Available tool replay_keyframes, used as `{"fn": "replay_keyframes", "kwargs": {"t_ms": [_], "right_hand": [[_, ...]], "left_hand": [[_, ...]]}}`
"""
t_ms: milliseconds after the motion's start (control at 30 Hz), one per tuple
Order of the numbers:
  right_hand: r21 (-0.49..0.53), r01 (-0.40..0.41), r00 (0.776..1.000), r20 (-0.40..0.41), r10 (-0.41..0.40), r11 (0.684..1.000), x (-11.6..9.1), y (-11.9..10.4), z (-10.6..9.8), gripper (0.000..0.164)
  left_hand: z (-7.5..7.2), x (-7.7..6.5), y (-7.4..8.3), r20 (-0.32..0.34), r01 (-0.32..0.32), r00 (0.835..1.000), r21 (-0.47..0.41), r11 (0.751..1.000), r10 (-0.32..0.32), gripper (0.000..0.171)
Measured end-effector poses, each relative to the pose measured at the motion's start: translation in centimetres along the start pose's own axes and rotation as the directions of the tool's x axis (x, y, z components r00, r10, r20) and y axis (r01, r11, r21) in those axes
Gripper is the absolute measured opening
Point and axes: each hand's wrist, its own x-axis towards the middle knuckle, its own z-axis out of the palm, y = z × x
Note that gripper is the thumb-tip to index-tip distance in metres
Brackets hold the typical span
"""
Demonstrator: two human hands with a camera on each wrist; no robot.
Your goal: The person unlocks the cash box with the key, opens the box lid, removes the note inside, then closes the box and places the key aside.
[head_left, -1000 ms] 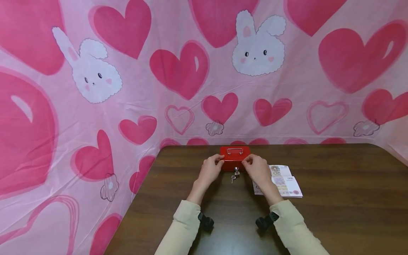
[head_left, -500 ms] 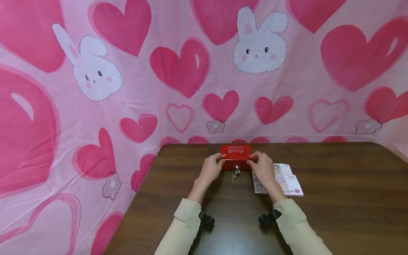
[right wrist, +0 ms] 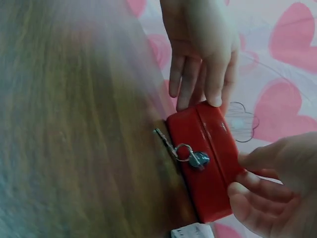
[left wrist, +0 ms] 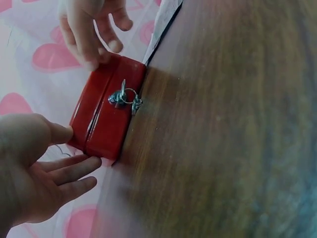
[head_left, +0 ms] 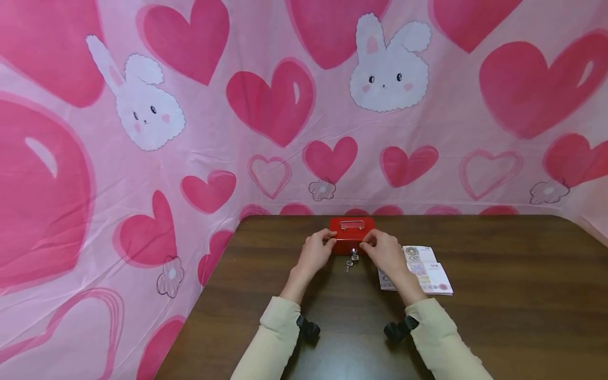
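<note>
A small red metal cash box (head_left: 350,244) with a wire handle on its lid stands near the table's far edge, lid down. From its front lock hang keys on a ring (head_left: 350,262). My left hand (head_left: 314,252) holds the box's left end; in the left wrist view the thumb is at the lid's corner and the fingers lie along the end of the box (left wrist: 106,131). At the right, my right hand (head_left: 386,254) has its thumb and bent fingers at the lid's edge, clear in the right wrist view beside the lock (right wrist: 199,160).
A fanned pile of banknotes (head_left: 434,277) lies on the brown wooden table (head_left: 513,295) to the right, partly behind the right forearm. A pink cloth (head_left: 266,126) printed with hearts and rabbits hangs behind and at the left.
My right hand shifted out to the box's right side, then came back left to its front right. The left hand keeps its place, and the lid stays down.
</note>
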Motion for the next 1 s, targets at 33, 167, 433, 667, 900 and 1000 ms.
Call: {"fn": "replay_keyframes", "kwargs": {"t_ms": [33, 167, 433, 667, 900, 1000], "right_hand": [[0.014, 0.001, 1.000, 0.029, -0.002, 1.000, -0.1, -0.1, 0.1, 0.010], [0.069, -0.022, 0.991, 0.132, 0.012, 0.997, -0.4, -0.1, 0.8, 0.011], [0.102, -0.099, 0.973, 0.218, 0.075, 0.990, -0.5, 0.3, 2.0, 0.012], [0.154, -0.093, 0.973, 0.223, 0.057, 0.984, -0.5, 0.3, 2.3, 0.013], [0.163, -0.007, 0.980, 0.196, -0.025, 0.987, -0.5, 0.0, 2.3, 0.014], [0.176, -0.024, 0.980, 0.200, -0.012, 0.984, -0.5, 0.1, 2.3, 0.015]], "left_hand": [[0.0, 0.0, 0.0, 0.003, 0.006, 1.000, 0.000, 1.000, -0.006, 0.029], [0.0, -0.1, 0.0, 0.010, 0.015, 1.000, -0.011, 1.000, -0.015, 0.029], [-0.1, -0.2, 0.1, 0.021, 0.023, 1.000, -0.030, 0.999, -0.022, 0.030], [-0.1, 0.0, 0.0, 0.019, 0.009, 1.000, -0.019, 1.000, -0.008, 0.029], [-0.1, 0.0, 0.0, 0.010, -0.001, 1.000, -0.013, 1.000, 0.001, 0.029], [-0.1, 0.0, 0.1, 0.007, -0.004, 1.000, -0.009, 1.000, 0.004, 0.028]]}}
